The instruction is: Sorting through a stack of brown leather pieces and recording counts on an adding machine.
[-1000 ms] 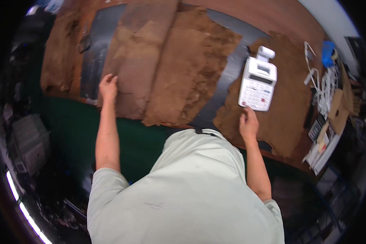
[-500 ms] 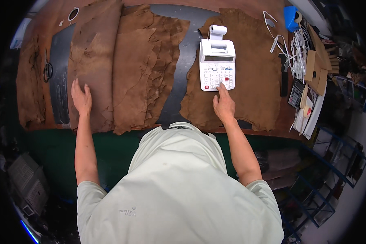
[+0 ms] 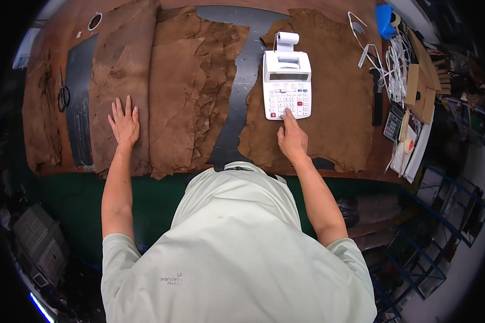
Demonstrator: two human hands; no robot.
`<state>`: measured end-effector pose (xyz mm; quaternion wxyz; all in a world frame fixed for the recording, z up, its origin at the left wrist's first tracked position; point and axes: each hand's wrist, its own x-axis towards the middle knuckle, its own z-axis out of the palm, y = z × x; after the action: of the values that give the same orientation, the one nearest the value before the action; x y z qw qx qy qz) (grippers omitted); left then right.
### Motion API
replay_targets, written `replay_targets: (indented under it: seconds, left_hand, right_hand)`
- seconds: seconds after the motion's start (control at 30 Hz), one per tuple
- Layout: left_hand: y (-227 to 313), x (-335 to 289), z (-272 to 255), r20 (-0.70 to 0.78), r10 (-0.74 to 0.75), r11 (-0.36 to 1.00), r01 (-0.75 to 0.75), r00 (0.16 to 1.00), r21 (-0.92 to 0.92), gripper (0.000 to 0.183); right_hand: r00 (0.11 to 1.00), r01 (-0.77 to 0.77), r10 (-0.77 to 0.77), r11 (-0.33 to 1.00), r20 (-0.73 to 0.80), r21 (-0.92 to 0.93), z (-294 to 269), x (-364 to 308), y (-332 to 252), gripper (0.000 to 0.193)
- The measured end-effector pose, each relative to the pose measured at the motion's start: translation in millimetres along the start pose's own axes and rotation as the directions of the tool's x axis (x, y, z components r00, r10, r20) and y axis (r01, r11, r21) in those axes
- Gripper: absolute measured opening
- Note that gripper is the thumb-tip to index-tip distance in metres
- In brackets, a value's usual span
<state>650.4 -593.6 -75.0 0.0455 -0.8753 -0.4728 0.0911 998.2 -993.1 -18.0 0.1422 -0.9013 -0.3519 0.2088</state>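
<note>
My left hand [image 3: 125,123] lies flat with fingers spread on a folded brown leather hide [image 3: 121,70]. My right hand [image 3: 293,139] reaches to the lower keys of a white printing calculator [image 3: 287,75], its index finger stretched onto them and the other fingers partly bent. Nothing is held in it. The calculator, with a paper roll [image 3: 288,37] at its top, rests on a second brown hide [image 3: 339,91]. Between the two hides runs a strip of the dark mat [image 3: 237,107] beneath.
At the left, scissors [image 3: 63,96] lie beside another brown leather piece [image 3: 40,118]. A roll of tape [image 3: 95,21] sits at the far left. Along the right edge are white strips [image 3: 396,70], a cardboard box [image 3: 419,94], a small grey calculator [image 3: 394,121] and a black-handled tool [image 3: 377,102].
My left hand has moved right across the folded hide and spread its fingers. My right index finger has shifted slightly left over the calculator keys.
</note>
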Motion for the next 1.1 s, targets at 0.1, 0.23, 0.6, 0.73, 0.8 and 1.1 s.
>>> replay_targets:
  seconds: [0.1, 0.23, 0.6, 0.73, 0.8, 1.1]
  left_hand:
    - [3, -2, -16, -0.075, -0.057, 0.995, 0.063, 0.996, 0.080, 0.056]
    - [59, 0, -44, -0.392, 0.200, 0.894, -0.331, 0.898, -0.302, 0.042]
    - [138, 4, -49, -0.067, 0.327, 0.893, -0.332, 0.943, -0.303, 0.024]
    - [117, 24, -71, -0.024, -0.017, 0.837, 0.001, 1.000, -0.547, 0.019]
    - [77, 36, -67, -0.052, -0.133, 0.733, 0.063, 0.990, -0.677, 0.024]
    - [-33, 35, -41, 0.129, -0.392, 0.640, 0.371, 0.911, -0.673, 0.033]
  right_hand:
    - [0.994, 0.018, -0.018, 1.000, -0.108, -0.002, 5, 3, 12, 0.037]
    - [0.985, -0.108, 0.109, 0.994, -0.132, 0.011, 0, 2, 32, 0.037]
    - [0.991, -0.025, 0.058, 0.963, -0.117, 0.269, 4, -11, -11, 0.032]
    - [0.996, -0.054, 0.074, 0.951, -0.056, 0.304, 7, -17, -15, 0.030]
    - [0.995, -0.045, 0.068, 0.956, -0.068, 0.291, 10, -20, -10, 0.030]
    - [0.999, -0.018, 0.029, 0.962, -0.037, 0.271, 18, -19, -10, 0.030]
